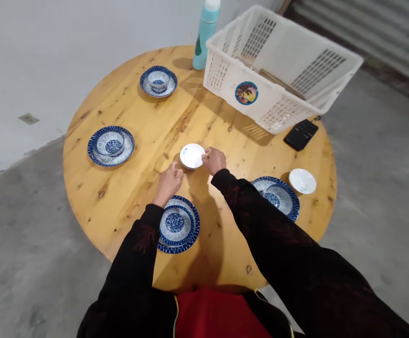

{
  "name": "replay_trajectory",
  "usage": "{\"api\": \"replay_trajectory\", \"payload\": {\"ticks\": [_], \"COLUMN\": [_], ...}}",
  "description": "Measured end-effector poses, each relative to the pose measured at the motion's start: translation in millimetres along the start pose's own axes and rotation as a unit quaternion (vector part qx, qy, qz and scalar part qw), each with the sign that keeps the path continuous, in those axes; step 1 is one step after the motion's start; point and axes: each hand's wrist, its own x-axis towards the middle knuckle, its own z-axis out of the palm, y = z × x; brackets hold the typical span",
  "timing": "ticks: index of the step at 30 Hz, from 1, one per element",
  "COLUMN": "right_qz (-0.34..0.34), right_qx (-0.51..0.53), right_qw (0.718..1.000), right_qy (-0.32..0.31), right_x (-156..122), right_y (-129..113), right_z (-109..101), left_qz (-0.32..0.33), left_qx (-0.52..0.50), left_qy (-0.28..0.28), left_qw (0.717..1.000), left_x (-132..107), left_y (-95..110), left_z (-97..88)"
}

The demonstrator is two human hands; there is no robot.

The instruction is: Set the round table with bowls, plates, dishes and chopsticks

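Note:
My right hand [214, 160] pinches the right rim of a small white bowl [192, 156] near the middle of the round table; whether more bowls are stacked under it, I cannot tell. Just below and left of that bowl, apart from it, my left hand [170, 182] has its fingers curled, with nothing visible in them. Beneath my left wrist lies a blue-patterned plate with a matching bowl [174, 222] on it. Under my right forearm another blue-patterned plate and bowl [278, 197] are partly hidden. Beside them stands a second white bowl [302, 181].
On the wooden table [148, 141], two more plates with bowls sit at the left [111, 145] and far left [158, 81]. A large white plastic basket [225, 70] occupies the back right, with a turquoise bottle [204, 40] beside it and a black phone [301, 134] in front.

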Motion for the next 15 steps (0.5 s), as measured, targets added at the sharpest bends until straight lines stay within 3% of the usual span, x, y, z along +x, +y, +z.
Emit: {"api": "replay_trajectory", "payload": {"ticks": [3,8,15], "right_qz": [0.003,-0.012,-0.072], "right_qx": [0.020,0.069,0.166], "right_qw": [0.999,0.997,0.983], "right_qy": [0.027,0.037,0.039], "right_x": [-2,-3,-1], "right_y": [2,9,19], "right_z": [4,8,5], "left_qz": [0.025,0.022,0.057], "left_qx": [-0.022,0.031,0.023], "left_qy": [0.020,0.013,0.046], "left_qw": [0.999,0.999,0.997], "left_x": [17,38,33], "left_y": [-1,-2,14], "left_z": [9.7,21.7,25.2]}}
